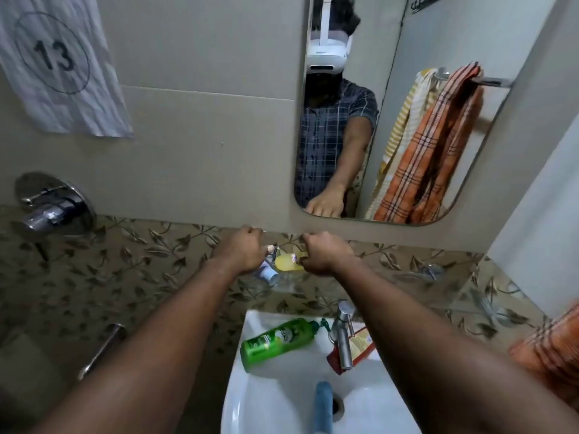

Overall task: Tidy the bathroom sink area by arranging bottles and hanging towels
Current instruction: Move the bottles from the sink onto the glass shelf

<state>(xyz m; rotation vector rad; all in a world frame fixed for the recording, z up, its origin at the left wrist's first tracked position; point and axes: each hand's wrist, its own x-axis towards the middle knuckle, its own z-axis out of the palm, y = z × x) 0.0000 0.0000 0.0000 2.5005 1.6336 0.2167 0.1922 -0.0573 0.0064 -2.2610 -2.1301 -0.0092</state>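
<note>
Yellow bottle (pixel 289 262) sits on the glass shelf (pixel 294 285), right between the two grips. It seems to lie on its side. It looks round and smooth, so I think it could roll off the shelf edge and drop into the sink (pixel 275 386) below the grips if it is let go too soon. The small white tube (pixel 270 275) just under the left grip (pixel 242 252) could slip out the same way, because much of it sticks out. Both arms reach over the tap (pixel 343 336). A fast pull back could bump it, or knock the green bottle (pixel 279 339) that lies in the sink, below the grips and nearer the person.

The left grip is curled up tight. It seems to hold the small white tube, whose end pokes out below it. The right grip (pixel 326 255) is curled too, and its fingertips pinch one end of the yellow bottle. Neither grip is spread out.

I think a lot is still to do. The green bottle and a red and orange packet (pixel 357 343) lie in the sink, well below the grips. An orange checked towel (pixel 551 349) hangs far out to the right of the right grip.
</note>
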